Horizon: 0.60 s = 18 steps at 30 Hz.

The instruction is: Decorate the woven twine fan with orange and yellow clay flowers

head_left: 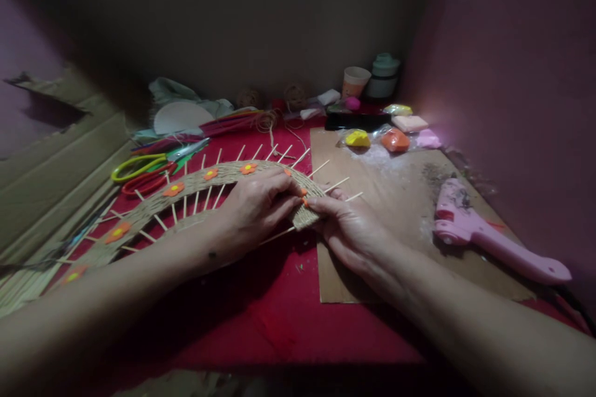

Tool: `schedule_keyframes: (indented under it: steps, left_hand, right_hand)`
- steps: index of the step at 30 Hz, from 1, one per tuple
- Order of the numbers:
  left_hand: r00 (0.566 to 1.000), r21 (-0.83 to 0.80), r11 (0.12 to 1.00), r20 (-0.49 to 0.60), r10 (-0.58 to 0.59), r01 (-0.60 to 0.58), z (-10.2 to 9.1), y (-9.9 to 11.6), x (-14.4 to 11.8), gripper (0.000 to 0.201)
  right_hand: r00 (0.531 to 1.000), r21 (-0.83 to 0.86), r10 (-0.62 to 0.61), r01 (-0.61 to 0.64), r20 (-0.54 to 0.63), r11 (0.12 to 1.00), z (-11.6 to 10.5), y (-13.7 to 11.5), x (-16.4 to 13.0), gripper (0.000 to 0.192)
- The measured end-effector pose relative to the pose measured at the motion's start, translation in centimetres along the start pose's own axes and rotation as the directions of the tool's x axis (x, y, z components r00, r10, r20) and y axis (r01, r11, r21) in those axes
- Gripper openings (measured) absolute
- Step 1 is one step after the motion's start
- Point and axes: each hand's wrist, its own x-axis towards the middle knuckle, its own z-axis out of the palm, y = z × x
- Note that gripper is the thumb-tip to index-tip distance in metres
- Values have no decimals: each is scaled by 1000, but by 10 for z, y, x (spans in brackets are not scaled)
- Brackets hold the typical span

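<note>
A curved band woven from jute twine [195, 189] with thin wooden sticks poking through it lies on the red cloth [261, 316]. Small orange clay flowers with yellow centres dot the band. My left hand [254, 204] rests on the band's right end, fingers pressed down on it. My right hand [347, 226] meets it from the right, and its fingertips pinch a small orange clay piece [305, 200] against the band's end.
A pink glue gun [484, 238] lies on a brown cardboard sheet [410, 198] at the right. Yellow and red scissors [144, 170] lie at the left. Clay lumps [395, 140], a paper cup [354, 81], a jar and twine balls line the back. Cardboard leans at the far left.
</note>
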Motion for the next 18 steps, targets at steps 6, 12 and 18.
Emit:
schedule_keyframes:
  steps: [6,12,18]
  left_hand:
    - [999,-27,999,-45,17,-18,2,3,0,12]
    - [985,114,978,4,175,-174,8,-7,-5,17]
    - [978,189,960,-5,209,-205,10,-10,-9,14]
  right_hand:
    - [1000,-10,-3,3,5,1000,0,0,0,17]
    - [1000,26,-14,13,25,1000,0,1,0,16]
    - [999,40,-10,8,43,999,-1,1,0,16]
